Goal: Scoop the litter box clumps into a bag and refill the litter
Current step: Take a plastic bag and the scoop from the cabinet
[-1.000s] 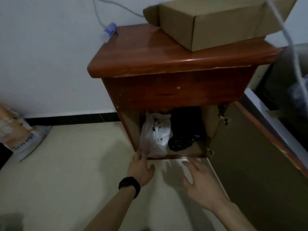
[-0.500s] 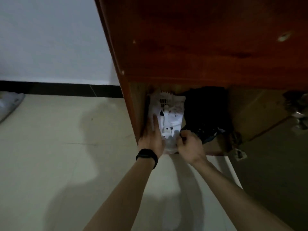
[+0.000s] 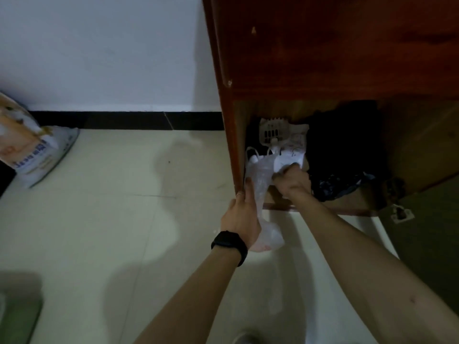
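A thin clear plastic bag [image 3: 260, 180] hangs out of the open wooden cabinet [image 3: 323, 58] onto the floor. My left hand [image 3: 242, 219], with a black band on the wrist, grips the bag at the cabinet's lower left corner. My right hand [image 3: 293, 178] reaches into the cabinet and pinches a white plastic piece just inside. A white slotted litter scoop [image 3: 273, 131] stands behind it against the cabinet's back. A litter sack [image 3: 27, 150] leans on the wall at far left.
A black bundle of bags [image 3: 347, 150] fills the middle of the cabinet. The cabinet door [image 3: 427, 232] stands open at the right with a metal hinge. A green object [image 3: 17, 314] lies at the lower left corner on the pale tiled floor.
The bag has been pulled partly out of the cabinet toward me, uncovering the scoop. My left hand dropped to the cabinet's lower corner, and the view shifted left so the litter sack shows.
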Action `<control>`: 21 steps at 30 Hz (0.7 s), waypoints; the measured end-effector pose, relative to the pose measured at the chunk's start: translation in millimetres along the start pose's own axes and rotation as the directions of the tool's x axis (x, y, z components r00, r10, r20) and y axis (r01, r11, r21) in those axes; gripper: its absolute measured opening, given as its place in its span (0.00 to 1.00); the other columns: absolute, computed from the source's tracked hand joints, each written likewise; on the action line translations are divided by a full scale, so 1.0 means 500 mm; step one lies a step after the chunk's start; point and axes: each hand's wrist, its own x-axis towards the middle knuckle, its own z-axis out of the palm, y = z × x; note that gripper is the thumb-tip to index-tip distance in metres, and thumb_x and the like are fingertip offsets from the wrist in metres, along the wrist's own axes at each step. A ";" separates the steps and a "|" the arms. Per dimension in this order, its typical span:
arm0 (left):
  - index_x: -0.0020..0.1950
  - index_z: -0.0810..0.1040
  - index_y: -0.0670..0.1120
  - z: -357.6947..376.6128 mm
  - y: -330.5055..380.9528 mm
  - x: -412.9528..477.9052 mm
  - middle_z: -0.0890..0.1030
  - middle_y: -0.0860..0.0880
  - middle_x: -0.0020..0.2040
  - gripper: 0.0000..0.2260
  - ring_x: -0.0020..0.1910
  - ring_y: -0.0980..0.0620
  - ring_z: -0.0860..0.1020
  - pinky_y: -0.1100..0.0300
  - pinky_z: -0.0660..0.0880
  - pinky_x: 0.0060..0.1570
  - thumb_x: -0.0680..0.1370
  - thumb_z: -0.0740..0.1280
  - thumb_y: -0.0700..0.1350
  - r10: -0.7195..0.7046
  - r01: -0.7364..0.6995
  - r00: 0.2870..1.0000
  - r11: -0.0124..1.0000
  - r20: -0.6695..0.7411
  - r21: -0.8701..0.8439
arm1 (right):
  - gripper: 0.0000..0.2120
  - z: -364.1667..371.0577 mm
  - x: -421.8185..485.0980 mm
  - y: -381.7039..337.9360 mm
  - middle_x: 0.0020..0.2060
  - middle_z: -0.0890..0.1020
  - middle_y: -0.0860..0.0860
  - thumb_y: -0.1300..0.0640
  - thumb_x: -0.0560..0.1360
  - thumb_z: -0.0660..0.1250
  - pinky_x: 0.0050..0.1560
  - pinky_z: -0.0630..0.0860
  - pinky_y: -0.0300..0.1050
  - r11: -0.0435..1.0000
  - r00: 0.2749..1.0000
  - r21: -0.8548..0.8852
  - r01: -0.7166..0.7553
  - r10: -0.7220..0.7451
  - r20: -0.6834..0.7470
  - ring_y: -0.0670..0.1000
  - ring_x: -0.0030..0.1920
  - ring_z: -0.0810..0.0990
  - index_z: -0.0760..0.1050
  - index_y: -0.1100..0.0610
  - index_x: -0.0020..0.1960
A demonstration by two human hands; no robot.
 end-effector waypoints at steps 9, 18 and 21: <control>0.79 0.43 0.58 -0.040 -0.111 -0.211 0.69 0.49 0.69 0.37 0.59 0.49 0.73 0.58 0.76 0.52 0.78 0.61 0.39 -0.033 0.005 0.992 0.975 -0.122 -0.221 | 0.10 -0.008 -0.248 0.137 0.37 0.81 0.57 0.63 0.73 0.72 0.41 0.80 0.51 0.516 0.980 0.852 -0.090 0.200 -0.018 0.57 0.39 0.80 0.71 0.56 0.45; 0.77 0.59 0.52 -0.057 -0.228 -0.398 0.73 0.51 0.65 0.30 0.51 0.51 0.75 0.58 0.74 0.51 0.77 0.63 0.37 -0.518 0.412 0.834 0.814 -0.190 -0.409 | 0.09 0.081 -0.554 0.204 0.32 0.79 0.57 0.70 0.76 0.67 0.32 0.74 0.43 0.422 0.961 0.867 -0.267 0.052 0.270 0.50 0.30 0.75 0.77 0.62 0.55; 0.75 0.62 0.50 -0.047 -0.263 -0.433 0.74 0.48 0.65 0.28 0.50 0.53 0.73 0.59 0.72 0.50 0.77 0.63 0.37 -0.705 0.557 0.698 0.647 -0.129 -0.521 | 0.09 0.129 -0.579 0.195 0.31 0.79 0.56 0.70 0.76 0.67 0.33 0.73 0.43 0.564 0.943 0.778 -0.277 0.004 0.333 0.51 0.29 0.75 0.76 0.60 0.53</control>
